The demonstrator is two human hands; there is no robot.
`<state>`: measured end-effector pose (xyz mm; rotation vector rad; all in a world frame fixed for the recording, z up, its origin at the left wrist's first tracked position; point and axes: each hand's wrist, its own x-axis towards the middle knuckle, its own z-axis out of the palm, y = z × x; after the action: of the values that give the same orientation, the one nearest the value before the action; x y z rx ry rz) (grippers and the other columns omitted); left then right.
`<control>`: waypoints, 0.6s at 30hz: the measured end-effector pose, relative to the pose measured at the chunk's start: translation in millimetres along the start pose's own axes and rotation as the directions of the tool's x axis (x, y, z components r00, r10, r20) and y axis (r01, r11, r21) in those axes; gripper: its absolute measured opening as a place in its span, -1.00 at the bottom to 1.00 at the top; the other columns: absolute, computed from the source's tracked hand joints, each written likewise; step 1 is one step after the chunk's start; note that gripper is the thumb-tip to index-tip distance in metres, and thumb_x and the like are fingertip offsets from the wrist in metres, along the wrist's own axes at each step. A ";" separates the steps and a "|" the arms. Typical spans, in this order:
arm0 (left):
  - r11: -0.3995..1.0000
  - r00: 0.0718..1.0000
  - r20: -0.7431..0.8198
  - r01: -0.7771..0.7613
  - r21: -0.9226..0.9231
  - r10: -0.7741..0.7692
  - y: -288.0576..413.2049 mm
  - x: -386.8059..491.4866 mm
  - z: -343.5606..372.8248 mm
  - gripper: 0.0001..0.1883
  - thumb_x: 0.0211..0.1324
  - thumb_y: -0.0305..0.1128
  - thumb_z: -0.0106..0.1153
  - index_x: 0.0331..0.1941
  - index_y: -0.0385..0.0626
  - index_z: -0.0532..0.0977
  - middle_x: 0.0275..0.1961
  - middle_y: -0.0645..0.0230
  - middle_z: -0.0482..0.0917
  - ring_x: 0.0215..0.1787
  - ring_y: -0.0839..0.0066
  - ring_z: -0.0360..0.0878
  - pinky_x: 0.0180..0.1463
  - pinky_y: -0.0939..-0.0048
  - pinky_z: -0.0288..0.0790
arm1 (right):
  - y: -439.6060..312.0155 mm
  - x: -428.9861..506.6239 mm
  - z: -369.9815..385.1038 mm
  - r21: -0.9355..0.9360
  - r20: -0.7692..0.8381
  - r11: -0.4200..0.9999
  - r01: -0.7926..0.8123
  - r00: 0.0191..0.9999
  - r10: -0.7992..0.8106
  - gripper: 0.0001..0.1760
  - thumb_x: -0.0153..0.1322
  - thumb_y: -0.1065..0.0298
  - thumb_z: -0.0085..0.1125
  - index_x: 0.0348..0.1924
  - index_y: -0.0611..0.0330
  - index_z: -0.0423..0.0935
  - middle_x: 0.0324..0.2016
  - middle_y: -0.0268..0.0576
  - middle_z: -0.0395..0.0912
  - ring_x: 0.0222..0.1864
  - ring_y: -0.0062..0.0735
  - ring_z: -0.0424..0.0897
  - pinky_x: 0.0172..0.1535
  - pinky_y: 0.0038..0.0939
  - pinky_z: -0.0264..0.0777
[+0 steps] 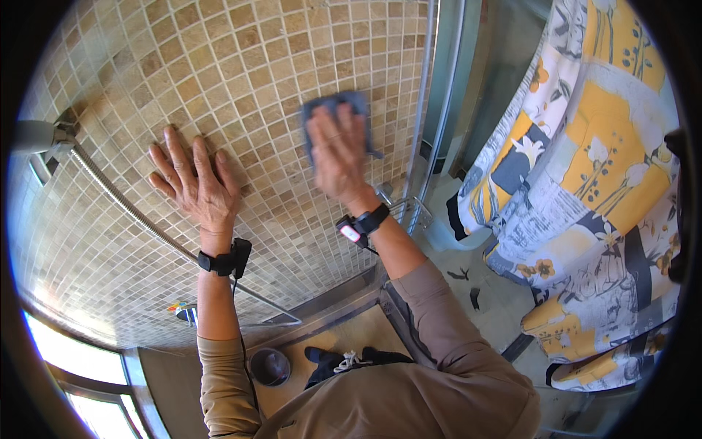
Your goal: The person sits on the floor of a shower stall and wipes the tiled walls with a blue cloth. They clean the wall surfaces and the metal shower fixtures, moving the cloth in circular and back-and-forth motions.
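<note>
A blue-grey cloth (308,123) lies flat against the wall of small beige and brown mosaic tiles (263,66). My right hand (337,153) presses on it, slightly blurred, with the fingers pointing up the wall. To the left, my left hand (200,178) rests on the tiles, fingers spread and nothing held. A ribbed metal shower hose (118,195) hangs from a shower head (35,136) in its bracket and passes behind my left wrist. Both wrists wear black straps with small devices.
A dark bucket (270,366) stands on the floor by my feet. A wire rack (419,213) is beside the metal-framed glass edge at right. Beyond it hangs a patterned yellow, white and grey curtain (603,164). A shower mixer (187,314) is low on the wall; a window (82,351) is lower left.
</note>
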<state>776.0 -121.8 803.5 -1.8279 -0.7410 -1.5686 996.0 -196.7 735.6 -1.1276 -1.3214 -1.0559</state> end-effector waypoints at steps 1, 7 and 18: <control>1.000 1.000 -0.009 0.001 -0.002 -0.001 0.4 0.3 -0.5 -0.64 0.39 -0.19 0.07 0.17 0.00 0.58 0.57 0.12 0.23 0.66 -0.09 -0.06 0.63 -0.13 -0.43 | 16.2 1.7 -6.6 -0.108 -0.014 0.991 -0.073 0.997 0.072 -0.45 0.55 0.35 -0.09 0.43 0.08 0.36 0.50 0.00 0.21 0.58 0.20 -0.03 0.54 0.31 -0.36; 1.000 0.999 0.020 0.027 -0.002 -0.027 3.0 2.1 -1.9 -0.65 0.36 -0.20 0.09 0.14 -0.02 0.58 0.57 0.09 0.24 0.65 -0.17 -0.07 0.62 -0.16 -0.47 | 59.0 50.0 -28.9 -0.275 -0.115 0.897 -0.345 0.938 0.326 -0.39 0.63 0.10 -0.17 0.53 -0.03 0.19 0.59 0.07 -0.10 0.59 0.33 -0.21 0.50 0.41 -0.38; 1.000 1.000 0.019 0.008 -0.020 -0.008 0.9 1.5 -4.6 -0.66 0.36 -0.22 0.09 0.13 -0.03 0.58 0.55 0.10 0.27 0.64 -0.15 -0.03 0.63 -0.13 -0.43 | 16.4 53.1 0.8 -0.224 -0.045 0.975 -0.004 0.999 -0.006 -0.23 0.53 -0.09 0.07 0.57 -0.22 0.11 0.60 -0.14 -0.10 0.60 0.24 -0.20 0.52 0.38 -0.50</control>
<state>774.0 -125.8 805.4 -1.8581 -0.7447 -1.5711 1012.0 -190.2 788.4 -1.2614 -1.1884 -1.2481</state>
